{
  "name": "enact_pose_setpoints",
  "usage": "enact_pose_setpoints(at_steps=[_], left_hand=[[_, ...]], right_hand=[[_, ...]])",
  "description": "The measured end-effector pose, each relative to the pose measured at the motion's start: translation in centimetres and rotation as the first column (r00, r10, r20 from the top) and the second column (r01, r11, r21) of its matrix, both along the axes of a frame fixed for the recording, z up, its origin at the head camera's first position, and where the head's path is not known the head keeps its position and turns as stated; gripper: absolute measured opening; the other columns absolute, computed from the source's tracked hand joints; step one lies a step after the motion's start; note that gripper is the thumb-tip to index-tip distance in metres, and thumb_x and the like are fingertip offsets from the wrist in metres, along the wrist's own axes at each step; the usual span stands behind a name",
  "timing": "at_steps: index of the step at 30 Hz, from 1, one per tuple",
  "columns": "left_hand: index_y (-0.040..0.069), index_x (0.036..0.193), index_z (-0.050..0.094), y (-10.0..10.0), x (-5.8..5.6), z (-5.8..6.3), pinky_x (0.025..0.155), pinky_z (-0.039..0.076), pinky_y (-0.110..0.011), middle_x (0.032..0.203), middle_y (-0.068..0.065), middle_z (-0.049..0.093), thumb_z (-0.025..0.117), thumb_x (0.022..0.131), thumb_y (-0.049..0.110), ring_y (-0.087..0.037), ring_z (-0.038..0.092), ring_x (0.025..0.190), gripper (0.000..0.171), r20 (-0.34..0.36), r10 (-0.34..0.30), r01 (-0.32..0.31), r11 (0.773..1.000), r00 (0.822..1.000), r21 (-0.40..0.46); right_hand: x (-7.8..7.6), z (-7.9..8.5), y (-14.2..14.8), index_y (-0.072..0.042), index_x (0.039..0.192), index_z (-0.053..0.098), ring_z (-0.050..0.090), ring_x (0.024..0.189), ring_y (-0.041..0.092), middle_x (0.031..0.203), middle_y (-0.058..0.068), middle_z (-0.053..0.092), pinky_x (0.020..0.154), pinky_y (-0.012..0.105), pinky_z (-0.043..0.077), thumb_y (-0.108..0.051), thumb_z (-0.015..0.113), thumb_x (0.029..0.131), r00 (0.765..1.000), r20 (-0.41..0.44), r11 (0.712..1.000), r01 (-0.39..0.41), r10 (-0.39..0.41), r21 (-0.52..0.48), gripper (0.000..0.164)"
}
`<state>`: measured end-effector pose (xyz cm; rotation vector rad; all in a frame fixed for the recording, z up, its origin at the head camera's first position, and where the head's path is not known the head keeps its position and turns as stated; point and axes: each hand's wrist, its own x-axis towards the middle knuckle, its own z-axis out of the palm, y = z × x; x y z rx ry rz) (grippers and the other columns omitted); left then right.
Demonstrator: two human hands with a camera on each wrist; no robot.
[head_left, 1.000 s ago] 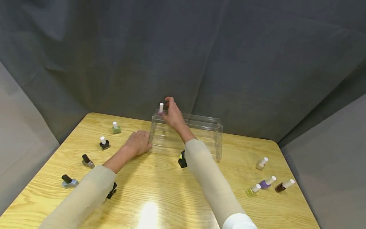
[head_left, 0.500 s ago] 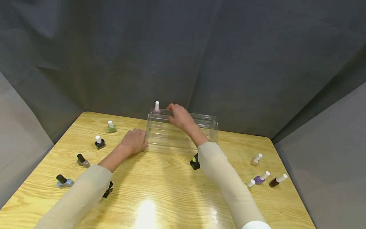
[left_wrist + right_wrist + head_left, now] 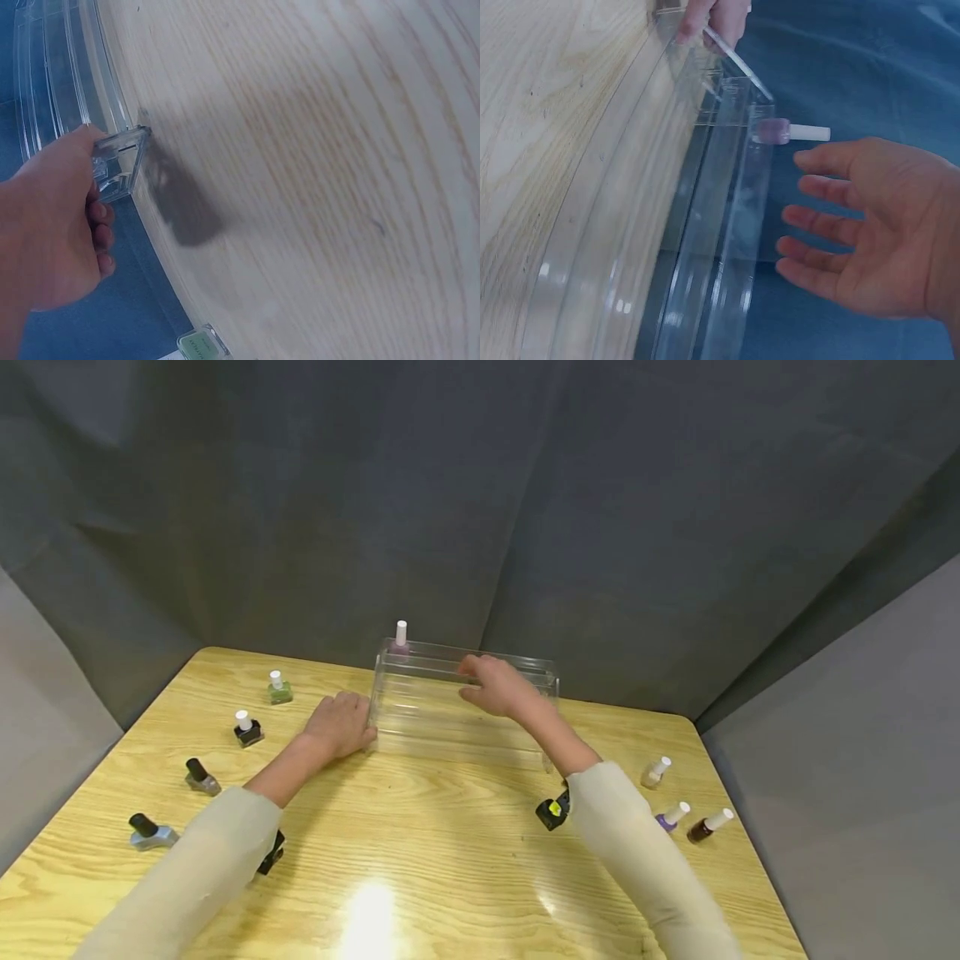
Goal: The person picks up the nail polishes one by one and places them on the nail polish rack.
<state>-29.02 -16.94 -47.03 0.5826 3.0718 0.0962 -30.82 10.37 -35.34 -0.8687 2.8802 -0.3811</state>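
A clear tiered display rack (image 3: 450, 727) stands at the back of the table. My left hand (image 3: 339, 723) grips its left end; in the left wrist view the curled fingers (image 3: 103, 236) wrap behind the clear side panel (image 3: 124, 161). On the top tier, at the left end, a mauve nail polish bottle (image 3: 400, 643) with a white cap stands upright. My right hand (image 3: 498, 685) hovers over the rack's right half, its fingers loosely bent and holding nothing. In the right wrist view this hand (image 3: 877, 225) is apart from the polish bottle (image 3: 774, 131).
On the table's left lie green (image 3: 280, 691), black (image 3: 248, 731), greyish (image 3: 202, 778) and light blue (image 3: 153, 833) polish bottles. Cream (image 3: 652, 774), purple (image 3: 667, 821) and dark brown (image 3: 702, 831) ones are on the right. A dark curtain (image 3: 480, 510) hangs behind the table.
My right hand has moved away from the mauve polish bottle, rightward along the rack. The bottle stays on the top tier. My left hand keeps its grip on the rack while the head view shifts slightly.
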Motion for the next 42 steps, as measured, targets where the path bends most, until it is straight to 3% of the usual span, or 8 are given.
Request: enact_pose_setpoints(at_steps=[7,11,17,25,32,39,42], left_hand=[[-0.002,0.108,0.048,0.3,-0.2,0.0,0.087,0.036,-0.051,0.113,-0.020,0.052,0.050,0.091,0.037,-0.036,0.046,0.108,0.043,-0.011,-0.012,0.012,1.000,1.000,-0.002],[-0.003,0.110,0.047,0.3,-0.4,-0.2,0.088,0.035,-0.052,0.113,-0.020,0.051,0.050,0.090,0.037,-0.036,0.045,0.108,0.045,-0.021,-0.008,0.007,1.000,1.000,-0.008],[-0.003,0.109,0.047,0.3,-0.5,-0.3,0.088,0.035,-0.052,0.113,-0.021,0.051,0.050,0.090,0.036,-0.037,0.045,0.108,0.044,-0.022,-0.008,0.009,1.000,1.000,0.011],[-0.001,0.102,0.047,0.2,-0.6,-0.3,0.085,0.036,-0.051,0.108,-0.020,0.051,0.051,0.090,0.035,-0.035,0.046,0.103,0.039,-0.026,-0.002,0.003,1.000,1.000,0.025],[0.002,0.093,0.046,0.0,-0.6,-0.4,0.079,0.038,-0.049,0.099,-0.016,0.052,0.051,0.089,0.034,-0.033,0.048,0.094,0.032,-0.042,-0.010,0.011,0.999,0.999,0.038],[0.003,0.093,0.046,0.1,-0.7,-0.3,0.079,0.038,-0.048,0.097,-0.014,0.051,0.051,0.090,0.034,-0.032,0.048,0.093,0.031,-0.024,-0.010,0.011,0.999,1.000,0.039],[0.003,0.093,0.046,0.1,-0.7,-0.3,0.079,0.038,-0.049,0.097,-0.014,0.051,0.051,0.090,0.033,-0.032,0.048,0.094,0.031,-0.016,-0.011,0.012,0.999,1.000,0.052]], right_hand=[[3.1,0.9,3.1,-0.010,0.122,0.053,0.053,0.107,0.029,0.118,0.014,0.056,0.086,0.043,0.042,-0.028,0.055,0.092,0.994,0.113,0.998,-0.002,-0.006,0.067,0.036],[4.7,0.8,5.0,-0.011,0.122,0.054,0.053,0.106,0.027,0.117,0.011,0.056,0.086,0.042,0.042,-0.030,0.054,0.092,0.993,0.114,0.998,-0.006,-0.002,0.066,0.036],[6.7,0.7,8.8,-0.009,0.120,0.054,0.052,0.106,0.028,0.117,0.012,0.055,0.083,0.045,0.042,-0.026,0.054,0.093,0.994,0.105,0.999,0.029,-0.027,-0.020,0.033],[8.1,0.3,14.0,-0.009,0.121,0.052,0.049,0.111,0.033,0.120,0.010,0.053,0.088,0.048,0.040,-0.028,0.052,0.094,0.986,0.111,0.981,0.136,-0.121,-0.136,0.034],[9.8,-0.6,17.0,-0.011,0.122,0.052,0.047,0.113,0.032,0.122,0.008,0.052,0.089,0.050,0.039,-0.035,0.052,0.093,0.978,0.094,0.964,0.201,-0.187,-0.173,0.037],[11.8,-2.0,19.6,-0.012,0.123,0.049,0.045,0.114,0.035,0.123,0.009,0.051,0.090,0.052,0.037,-0.024,0.063,0.088,0.958,0.140,0.926,0.280,-0.251,-0.255,0.040],[12.5,-2.9,20.5,-0.013,0.121,0.050,0.046,0.114,0.035,0.121,0.008,0.052,0.090,0.051,0.038,-0.028,0.063,0.087,0.950,0.167,0.913,0.303,-0.265,-0.274,0.040]])
